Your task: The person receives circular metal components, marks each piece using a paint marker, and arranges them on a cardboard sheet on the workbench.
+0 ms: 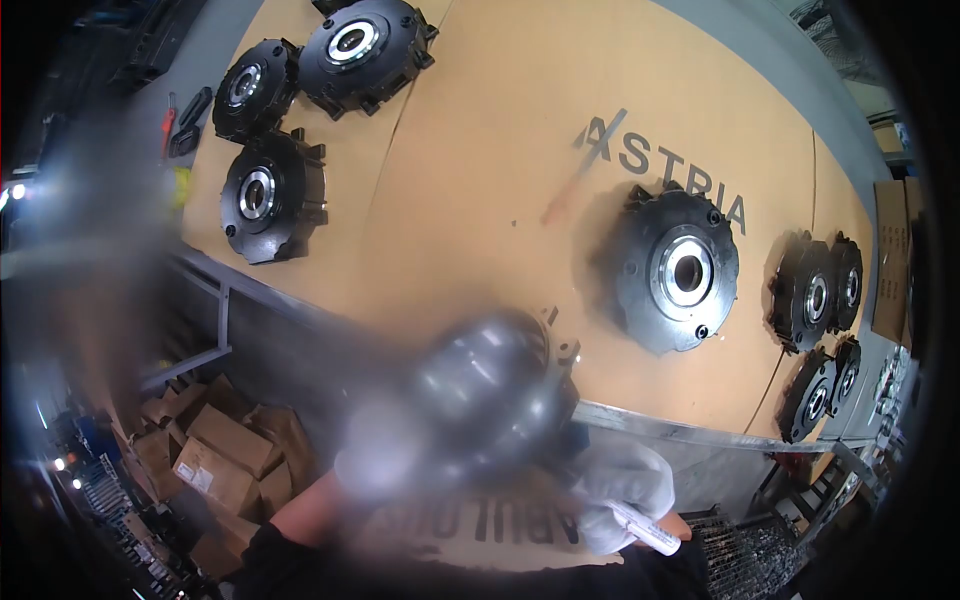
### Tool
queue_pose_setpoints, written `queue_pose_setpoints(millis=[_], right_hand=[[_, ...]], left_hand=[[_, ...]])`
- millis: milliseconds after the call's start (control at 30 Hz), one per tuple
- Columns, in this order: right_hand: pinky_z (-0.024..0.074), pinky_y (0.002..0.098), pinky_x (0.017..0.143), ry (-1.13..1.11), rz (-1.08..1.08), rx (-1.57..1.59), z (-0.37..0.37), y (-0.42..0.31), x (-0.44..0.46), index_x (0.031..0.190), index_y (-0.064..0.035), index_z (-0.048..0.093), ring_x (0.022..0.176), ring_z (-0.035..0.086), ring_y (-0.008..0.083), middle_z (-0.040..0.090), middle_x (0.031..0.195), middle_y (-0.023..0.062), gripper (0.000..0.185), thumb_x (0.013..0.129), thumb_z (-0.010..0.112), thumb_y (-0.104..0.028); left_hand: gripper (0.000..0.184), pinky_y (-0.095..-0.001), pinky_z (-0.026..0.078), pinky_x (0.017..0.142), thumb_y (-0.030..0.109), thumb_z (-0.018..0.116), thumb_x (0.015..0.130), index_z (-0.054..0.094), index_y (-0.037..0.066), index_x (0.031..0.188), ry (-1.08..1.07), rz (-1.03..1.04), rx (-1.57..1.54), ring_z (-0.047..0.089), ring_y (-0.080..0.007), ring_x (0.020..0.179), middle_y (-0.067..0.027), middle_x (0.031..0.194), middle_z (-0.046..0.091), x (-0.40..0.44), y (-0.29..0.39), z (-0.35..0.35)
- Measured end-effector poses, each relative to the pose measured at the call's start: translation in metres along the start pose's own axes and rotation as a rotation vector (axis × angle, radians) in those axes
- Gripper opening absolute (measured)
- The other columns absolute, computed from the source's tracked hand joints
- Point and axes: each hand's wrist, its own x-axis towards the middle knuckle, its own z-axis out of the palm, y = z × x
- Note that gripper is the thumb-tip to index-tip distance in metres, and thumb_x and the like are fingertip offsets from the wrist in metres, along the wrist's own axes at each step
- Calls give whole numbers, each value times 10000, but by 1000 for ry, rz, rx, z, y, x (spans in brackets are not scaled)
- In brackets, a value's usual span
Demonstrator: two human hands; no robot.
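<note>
A dark, rounded metal housing [490,375] with small lugs on its right side is held up close in front of me, off the table's near edge. At its lower left, my left hand [385,455], in a whitish glove, grips it; a smear on the lens blurs the fingers. My right hand [630,490], in a white glove, is closed around a white marker pen [648,530] just right of the housing. Past the table edge, a similar black round housing [682,270] with a bright ring in its centre lies on the tan tabletop [480,180].
Several black housings stand at the table's left, one [262,195] nearest me, and more at the right, including one [803,295]. Black-handled pliers [190,120] lie at the far left. Cardboard boxes [230,455] are piled below the table on the left.
</note>
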Motion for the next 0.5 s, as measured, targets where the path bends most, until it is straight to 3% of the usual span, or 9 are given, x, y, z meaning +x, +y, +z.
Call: queue_pose_setpoints(millis=[33, 167, 467, 500], right_hand=[[376, 235, 424, 50, -31, 8, 2, -1, -1, 594, -25, 501, 523, 494, 147, 527, 656, 92, 214, 621, 713, -43], [398, 235, 442, -102, -2, -6, -8, 1, 1, 607, -26, 514, 555, 522, 160, 540, 688, 91, 171, 630, 683, -8], [458, 246, 500, -280, 23, -59, -16, 5, 4, 666, -30, 565, 636, 586, 194, 574, 763, 94, 100, 644, 627, 46], [470, 295, 539, -337, -1, -88, -18, 4, 6, 715, -44, 563, 677, 600, 230, 582, 741, 76, 177, 575, 664, -3]], left_hand=[[313, -331, 385, 501, 209, 669, 539, 500, 82, 769, -3, -8, 7, 516, -239, 542, -54, 649, 512, 1, 2, 0], [341, -333, 387, 523, 218, 686, 498, 523, 87, 767, -62, -23, 49, 521, -244, 575, -50, 657, 523, -2, 2, 0], [321, -336, 394, 544, 204, 698, 509, 535, 88, 760, -83, -1, 2, 517, -238, 577, -28, 667, 537, -13, -3, 5], [321, -336, 394, 544, 204, 698, 509, 535, 88, 760, -83, -1, 2, 517, -238, 577, -28, 667, 537, -11, -2, 4]])
